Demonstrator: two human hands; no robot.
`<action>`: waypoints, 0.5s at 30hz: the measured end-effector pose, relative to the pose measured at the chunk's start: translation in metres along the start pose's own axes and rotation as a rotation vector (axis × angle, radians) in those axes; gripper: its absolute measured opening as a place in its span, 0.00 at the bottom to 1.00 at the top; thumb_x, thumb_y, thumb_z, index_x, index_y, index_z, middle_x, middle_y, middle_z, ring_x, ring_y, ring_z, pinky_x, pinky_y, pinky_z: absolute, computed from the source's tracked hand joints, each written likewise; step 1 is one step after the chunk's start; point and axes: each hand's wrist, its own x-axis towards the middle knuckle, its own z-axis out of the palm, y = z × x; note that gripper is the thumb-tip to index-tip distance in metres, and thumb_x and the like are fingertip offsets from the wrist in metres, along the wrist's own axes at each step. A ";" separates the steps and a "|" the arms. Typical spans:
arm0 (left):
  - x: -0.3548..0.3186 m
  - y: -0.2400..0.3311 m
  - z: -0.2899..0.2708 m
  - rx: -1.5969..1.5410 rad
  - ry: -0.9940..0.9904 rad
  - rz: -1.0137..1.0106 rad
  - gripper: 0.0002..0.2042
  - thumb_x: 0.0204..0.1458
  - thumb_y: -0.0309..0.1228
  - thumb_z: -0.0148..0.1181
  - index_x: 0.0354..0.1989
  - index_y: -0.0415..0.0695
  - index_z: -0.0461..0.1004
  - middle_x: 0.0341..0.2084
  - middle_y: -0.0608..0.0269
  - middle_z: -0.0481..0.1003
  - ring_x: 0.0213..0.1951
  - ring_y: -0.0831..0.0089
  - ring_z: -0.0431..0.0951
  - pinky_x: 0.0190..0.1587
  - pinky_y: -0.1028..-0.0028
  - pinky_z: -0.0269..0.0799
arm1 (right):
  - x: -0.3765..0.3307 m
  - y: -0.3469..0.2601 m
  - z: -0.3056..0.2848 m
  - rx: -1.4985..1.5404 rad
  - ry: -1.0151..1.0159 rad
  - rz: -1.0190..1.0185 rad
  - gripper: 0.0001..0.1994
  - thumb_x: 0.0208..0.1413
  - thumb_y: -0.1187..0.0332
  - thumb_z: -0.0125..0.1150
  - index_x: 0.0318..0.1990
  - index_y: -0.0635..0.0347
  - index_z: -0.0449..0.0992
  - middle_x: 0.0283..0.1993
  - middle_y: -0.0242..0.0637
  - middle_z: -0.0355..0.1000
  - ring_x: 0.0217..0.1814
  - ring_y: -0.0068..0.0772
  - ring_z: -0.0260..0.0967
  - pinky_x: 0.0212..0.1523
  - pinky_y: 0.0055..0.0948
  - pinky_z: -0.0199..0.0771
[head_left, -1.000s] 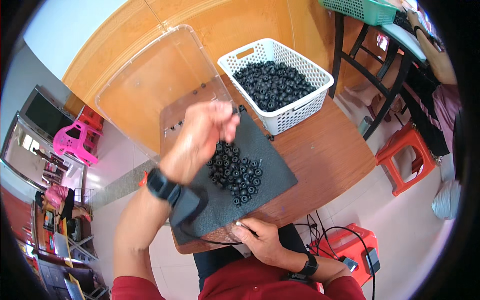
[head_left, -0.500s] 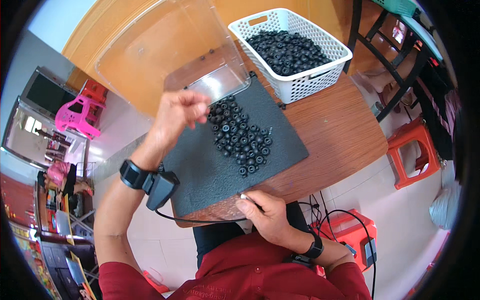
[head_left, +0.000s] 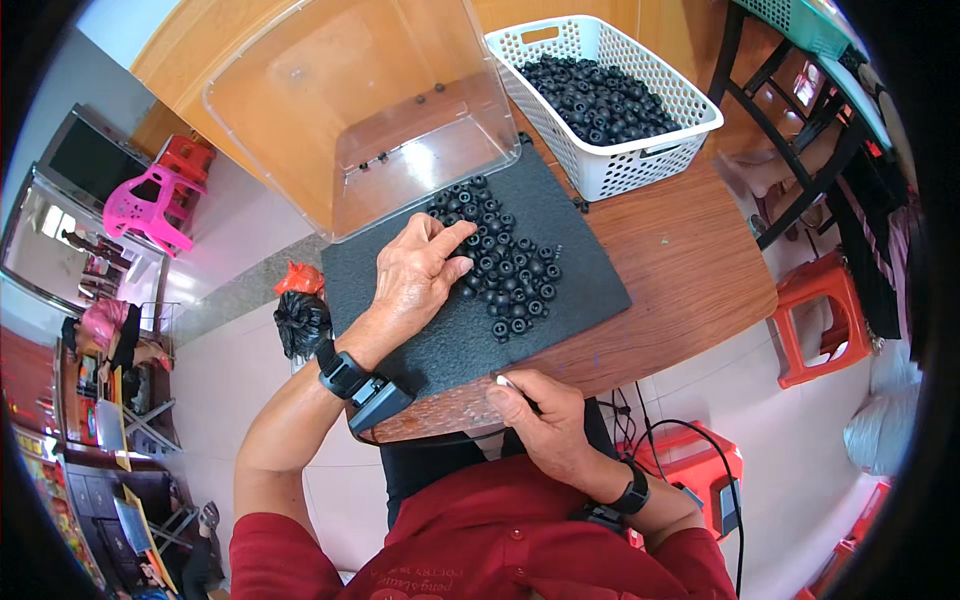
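Note:
Small round black parts with centre holes [head_left: 515,275] lie in a loose heap on a dark grey mat [head_left: 580,260]. My left hand [head_left: 425,262] is over the heap's left edge, thumb and forefinger apart at the parts, with nothing visible between them. By the table's front edge, my right hand [head_left: 545,420] is closed around a slim tool with a pale tip [head_left: 506,381]; most of it is hidden in the fingers. Behind the heap a clear plastic box [head_left: 270,130] lies tipped toward me, a few black parts inside.
A white perforated basket [head_left: 640,165] full of the same black parts stands at the back right of the wooden table [head_left: 690,270]. Red stools [head_left: 835,310] are on the floor at right, and bags [head_left: 302,318] at the table's left. A cable [head_left: 735,500] hangs at lower right.
My left hand has come down and right, from beside the clear box to the heap's edge. My right hand stays near the table edge with the tool. The view has shifted slightly.

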 end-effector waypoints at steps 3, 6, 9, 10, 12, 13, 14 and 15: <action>-0.004 -0.004 0.002 0.010 0.015 0.012 0.21 0.45 0.23 0.69 0.51 0.48 0.78 0.29 0.62 0.71 0.32 0.71 0.74 0.37 0.72 0.72 | 0.000 -0.001 0.000 0.005 -0.009 0.014 0.10 0.61 0.67 0.62 0.40 0.67 0.77 0.28 0.40 0.73 0.28 0.26 0.70 0.31 0.27 0.70; -0.015 -0.012 0.003 -0.073 0.009 -0.050 0.21 0.45 0.21 0.67 0.50 0.46 0.77 0.29 0.63 0.71 0.31 0.73 0.73 0.36 0.74 0.71 | 0.000 0.001 0.000 -0.002 -0.006 -0.002 0.10 0.61 0.67 0.62 0.40 0.67 0.77 0.28 0.40 0.72 0.28 0.25 0.69 0.31 0.27 0.70; -0.028 -0.012 0.000 -0.171 0.057 -0.153 0.21 0.44 0.19 0.66 0.50 0.44 0.77 0.30 0.61 0.73 0.31 0.69 0.75 0.36 0.72 0.73 | 0.001 -0.002 -0.001 0.002 -0.028 0.003 0.10 0.61 0.67 0.61 0.40 0.67 0.76 0.27 0.39 0.72 0.27 0.25 0.68 0.30 0.27 0.69; -0.032 -0.011 -0.002 -0.204 0.083 -0.191 0.21 0.43 0.18 0.66 0.49 0.44 0.77 0.30 0.60 0.73 0.31 0.67 0.77 0.36 0.71 0.73 | 0.001 -0.003 0.000 0.001 -0.028 -0.002 0.10 0.61 0.67 0.61 0.40 0.67 0.76 0.27 0.39 0.71 0.27 0.25 0.68 0.30 0.27 0.69; -0.042 -0.009 -0.003 -0.205 0.133 -0.197 0.18 0.45 0.17 0.65 0.47 0.41 0.76 0.31 0.59 0.74 0.31 0.68 0.77 0.35 0.72 0.74 | 0.001 -0.001 0.000 -0.001 -0.023 -0.010 0.10 0.61 0.67 0.61 0.39 0.67 0.76 0.27 0.38 0.71 0.27 0.25 0.68 0.30 0.27 0.69; -0.046 -0.006 -0.004 -0.207 0.139 -0.187 0.17 0.45 0.17 0.65 0.46 0.41 0.76 0.31 0.59 0.74 0.31 0.68 0.78 0.35 0.72 0.74 | 0.001 -0.001 0.000 -0.003 -0.016 -0.008 0.10 0.61 0.67 0.61 0.39 0.67 0.76 0.27 0.38 0.71 0.27 0.25 0.68 0.30 0.27 0.69; -0.050 -0.002 -0.006 -0.209 0.145 -0.177 0.16 0.45 0.17 0.65 0.45 0.40 0.76 0.31 0.58 0.74 0.31 0.68 0.78 0.35 0.72 0.74 | 0.002 -0.003 0.000 -0.004 -0.008 -0.005 0.10 0.61 0.67 0.61 0.39 0.67 0.76 0.27 0.38 0.71 0.27 0.25 0.68 0.30 0.27 0.69; -0.054 0.006 -0.008 -0.202 0.122 -0.170 0.14 0.45 0.18 0.66 0.42 0.40 0.77 0.31 0.58 0.74 0.32 0.67 0.78 0.36 0.71 0.74 | 0.002 -0.003 0.001 -0.003 -0.009 -0.006 0.10 0.61 0.67 0.61 0.39 0.67 0.76 0.27 0.38 0.71 0.27 0.25 0.68 0.30 0.27 0.69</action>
